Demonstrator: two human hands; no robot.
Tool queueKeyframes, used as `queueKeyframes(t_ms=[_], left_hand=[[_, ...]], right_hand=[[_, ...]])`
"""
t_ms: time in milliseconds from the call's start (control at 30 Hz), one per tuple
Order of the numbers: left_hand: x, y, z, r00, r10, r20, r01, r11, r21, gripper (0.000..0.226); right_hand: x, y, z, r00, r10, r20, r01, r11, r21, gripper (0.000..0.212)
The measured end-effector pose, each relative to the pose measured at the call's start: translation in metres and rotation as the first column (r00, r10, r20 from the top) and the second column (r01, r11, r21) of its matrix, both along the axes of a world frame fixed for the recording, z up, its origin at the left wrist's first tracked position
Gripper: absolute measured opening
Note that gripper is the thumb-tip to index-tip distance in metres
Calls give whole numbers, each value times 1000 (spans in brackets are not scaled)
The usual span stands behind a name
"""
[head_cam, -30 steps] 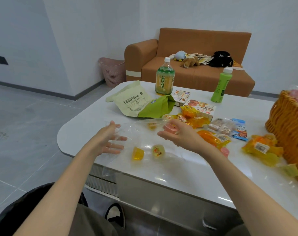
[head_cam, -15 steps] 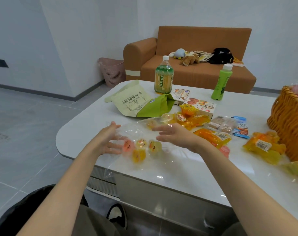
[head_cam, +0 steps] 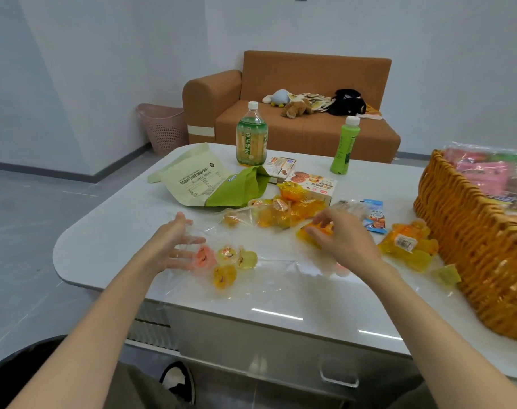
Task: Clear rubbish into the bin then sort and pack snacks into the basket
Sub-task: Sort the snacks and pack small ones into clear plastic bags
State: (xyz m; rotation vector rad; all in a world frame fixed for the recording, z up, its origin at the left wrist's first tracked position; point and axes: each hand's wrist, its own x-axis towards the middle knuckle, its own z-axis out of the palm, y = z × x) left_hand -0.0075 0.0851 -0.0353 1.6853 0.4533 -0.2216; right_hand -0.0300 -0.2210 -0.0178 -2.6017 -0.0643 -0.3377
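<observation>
Left hand (head_cam: 177, 249) lies open by the limp bag (head_cam: 276, 270), right hand (head_cam: 345, 240) pinches a jelly pack (head_cam: 308, 233), likely light, slippery, best held edgewise.

Cut off at right: woven orange wicker basket (head_cam: 469, 249). Largely under right hand (head_cam: 345, 240): orange jelly packet (head_cam: 303, 236). Unreadable: print on pale green pouch (head_cam: 192, 181).

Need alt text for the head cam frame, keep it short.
A person's right hand pinches an orange jelly pack on a white table, while the open left hand touches a clear bag holding four jelly cups. Beyond are more snacks, a green pouch, a large bottle and a slim bottle; a wicker basket stands at right.
</observation>
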Motion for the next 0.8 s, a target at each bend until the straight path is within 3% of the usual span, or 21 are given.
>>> queueKeyframes(t_ms=[100,167,267,367,500,633,800], left_hand=[[1,-11,1,1000,-16,0,16,1000,-2,50],[2,-17,1,1000,-30,0,30,1000,6,50],[1,-26,1,999,-44,-8,44,999,15,50],[0,-32,1,998,-59,-9,60,998,20,49],[0,-35,-1,997,-73,1,73,997,24,47],[2,-36,-1,997,-78,9,78,997,17,43],[5,-39,-4,996,-89,4,89,996,15,42]], right_hand=[[-14,-29,-24,975,-168,-145,135,968,-210,55],[-20,-39,-41,961,-172,-215,133,974,-183,65],[-24,-44,-52,974,-115,-194,110,993,-36,53],[-23,-43,-57,973,-110,-201,103,994,-44,44],[-19,-54,-63,964,-186,-191,154,973,-171,58],[-7,-67,-61,974,-172,-150,160,983,-87,74],[15,-73,-66,988,-117,-100,119,993,10,64]])
